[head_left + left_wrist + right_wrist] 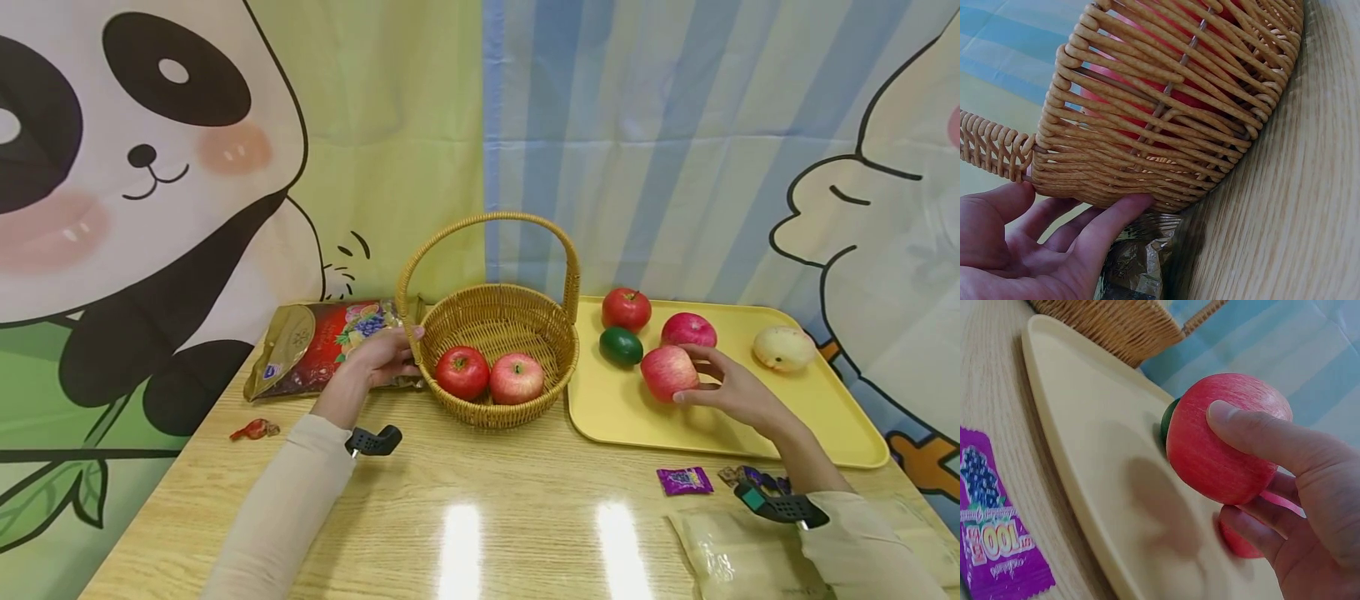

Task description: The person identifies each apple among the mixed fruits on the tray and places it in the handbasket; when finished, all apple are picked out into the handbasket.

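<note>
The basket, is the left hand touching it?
Touching. The left wrist view shows the left hand's fingertips pressed against the basket's woven wall near its base; the head view agrees, with the hand at the rim.

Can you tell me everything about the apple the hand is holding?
The apple is round and pinkish red with faint pale streaks and smooth skin. The right hand grips it, thumb on one side, fingers curled round the other. It sits over the yellow tray; a shadow beneath it suggests it is slightly lifted. A green fruit lies just behind it.
</note>
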